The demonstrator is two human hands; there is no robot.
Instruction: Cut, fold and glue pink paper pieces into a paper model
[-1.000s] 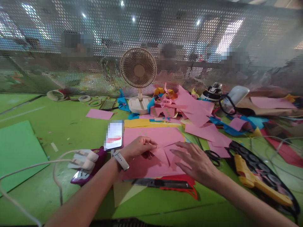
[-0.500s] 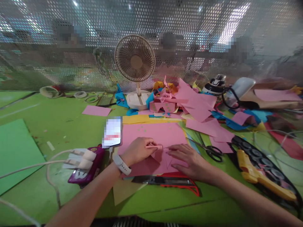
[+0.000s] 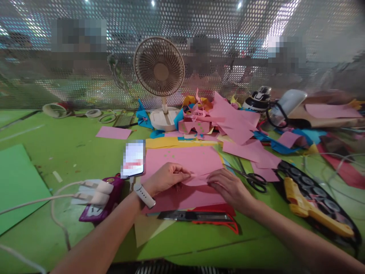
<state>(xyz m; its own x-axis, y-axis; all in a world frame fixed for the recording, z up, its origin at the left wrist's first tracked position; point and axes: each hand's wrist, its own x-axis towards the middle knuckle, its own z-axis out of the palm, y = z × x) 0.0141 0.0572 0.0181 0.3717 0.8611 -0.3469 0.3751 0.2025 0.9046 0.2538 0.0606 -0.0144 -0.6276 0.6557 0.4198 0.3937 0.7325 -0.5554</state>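
Two bare hands meet over a pink paper piece [image 3: 199, 180], which lies between them above a stack of pink sheets [image 3: 182, 199] at the near middle of the bench [image 3: 85, 158]. The left hand [image 3: 168, 179], with a white watch [image 3: 145, 196] at its wrist, has its grip pinching the left end of the piece between thumb and fingers. The right hand [image 3: 229, 188] has its fingertips bent together at the right end, touching the paper; its thumb is mostly hidden, so I cannot tell whether that grip pinches too.

Just on the near side of the stack lies a red and black utility knife [image 3: 199, 217]. To the right of the stack are black scissors [image 3: 256, 182], and farther right a yellow glue gun [image 3: 306, 208] rests on a black tray [image 3: 329, 201]. A phone [image 3: 134, 158] lies beside the stack's left edge; nearer and left is a purple power strip [image 3: 112, 194] with white plugs [image 3: 101, 192]. A green sheet [image 3: 21, 186] lies at the far left side. On the far part of the bench, a fan [image 3: 159, 70] stands left of a heap of pink paper [image 3: 232, 120], before a perforated screen [image 3: 216, 72].
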